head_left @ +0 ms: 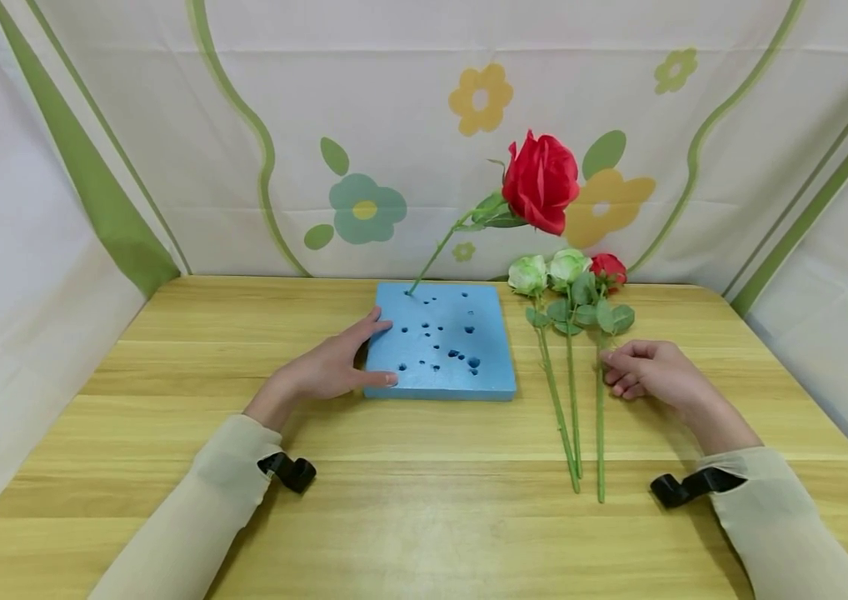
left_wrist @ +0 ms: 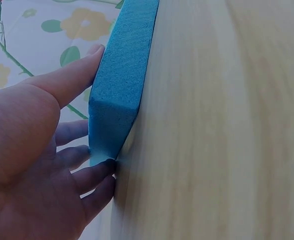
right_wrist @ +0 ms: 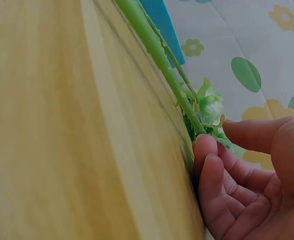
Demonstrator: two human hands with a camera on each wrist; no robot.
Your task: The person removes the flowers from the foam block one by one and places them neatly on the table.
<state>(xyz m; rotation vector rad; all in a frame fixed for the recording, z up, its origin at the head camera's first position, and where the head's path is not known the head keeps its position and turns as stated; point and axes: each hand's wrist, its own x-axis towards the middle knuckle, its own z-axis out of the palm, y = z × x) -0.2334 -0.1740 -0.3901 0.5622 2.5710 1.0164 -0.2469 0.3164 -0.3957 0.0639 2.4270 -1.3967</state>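
A blue foam block with several holes in its top lies on the table. One red rose stands tilted to the right, its stem in a hole near the block's back left corner. My left hand rests against the block's left side, thumb over the near corner and fingers spread along the edge. To the right lie two pale green roses and a smaller red rose, stems toward me. My right hand is at the smaller red rose, its thumb and curled fingers pinching the stem below the leaves.
The wooden table ends at a white curtain printed with flowers, which hangs behind the block and roses. Black straps with small cameras sit on both wrists. The pale roses' stems lie between the block and my right hand.
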